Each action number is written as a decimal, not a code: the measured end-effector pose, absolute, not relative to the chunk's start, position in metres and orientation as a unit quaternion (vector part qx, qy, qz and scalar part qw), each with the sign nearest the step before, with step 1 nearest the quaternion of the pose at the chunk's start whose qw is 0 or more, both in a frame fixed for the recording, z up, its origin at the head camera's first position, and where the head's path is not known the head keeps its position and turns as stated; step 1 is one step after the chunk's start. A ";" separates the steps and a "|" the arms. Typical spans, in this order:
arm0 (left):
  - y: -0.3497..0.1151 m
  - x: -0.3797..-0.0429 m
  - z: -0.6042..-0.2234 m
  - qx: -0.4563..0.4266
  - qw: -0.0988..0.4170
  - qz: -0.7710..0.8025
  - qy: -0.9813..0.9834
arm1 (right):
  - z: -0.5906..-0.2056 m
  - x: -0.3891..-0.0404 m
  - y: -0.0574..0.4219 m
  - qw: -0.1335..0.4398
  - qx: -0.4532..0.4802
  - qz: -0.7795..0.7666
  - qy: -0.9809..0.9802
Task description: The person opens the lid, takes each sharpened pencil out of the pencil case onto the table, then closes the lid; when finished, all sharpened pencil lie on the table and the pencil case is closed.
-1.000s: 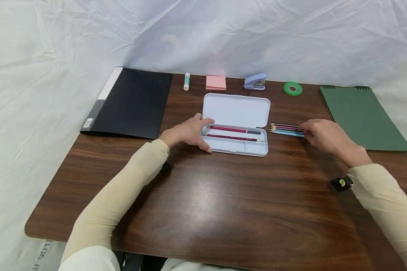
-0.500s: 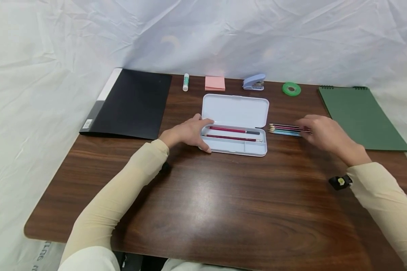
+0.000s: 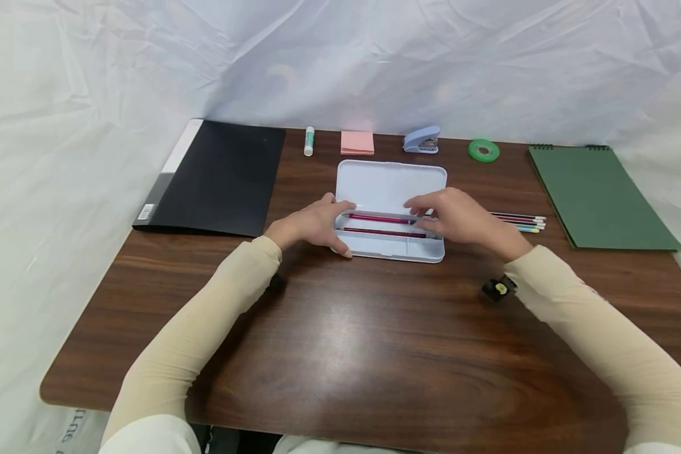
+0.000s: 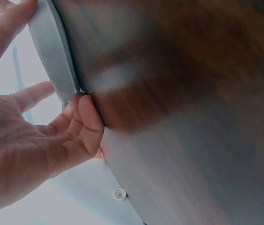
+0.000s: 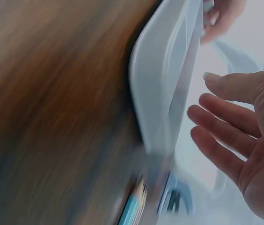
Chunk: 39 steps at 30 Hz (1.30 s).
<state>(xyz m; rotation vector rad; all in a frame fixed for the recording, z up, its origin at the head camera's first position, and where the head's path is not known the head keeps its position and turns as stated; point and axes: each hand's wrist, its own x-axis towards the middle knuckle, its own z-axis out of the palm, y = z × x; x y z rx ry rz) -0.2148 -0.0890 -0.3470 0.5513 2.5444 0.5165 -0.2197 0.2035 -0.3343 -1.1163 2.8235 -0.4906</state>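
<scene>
A white pencil case (image 3: pixel 369 247) lies with its lid raised at the back and two dark red pencils (image 3: pixel 383 232) inside. My left hand (image 3: pixel 314 222) holds its left end, thumb at the front edge and forefinger near the hinge. In the left wrist view, the other fingers of the left hand (image 4: pixel 33 131) bend against the case's end. Over the right part of the case hovers my right hand (image 3: pixel 456 214). The right wrist view shows that hand (image 5: pixel 235 126) with thumb and fingers apart, nothing between them. Several loose pencils (image 3: pixel 524 221) lie right of the case, partly hidden by the right hand.
A black folder (image 3: pixel 221 180) lies at the left, a green spiral pad (image 3: pixel 604 198) at the right. Along the back edge stand a glue stick (image 3: pixel 309 142), pink sticky notes (image 3: pixel 357 142), a lilac stapler (image 3: pixel 422 140) and green tape (image 3: pixel 483 150).
My right hand has left the loose pencils and moved left to over the case, its fingers now spread. The left hand has stayed at the case's end.
</scene>
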 end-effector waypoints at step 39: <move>-0.089 -0.216 -0.347 0.202 0.243 0.182 0.931 | -0.337 -0.223 0.140 0.068 -0.410 -0.019 0.909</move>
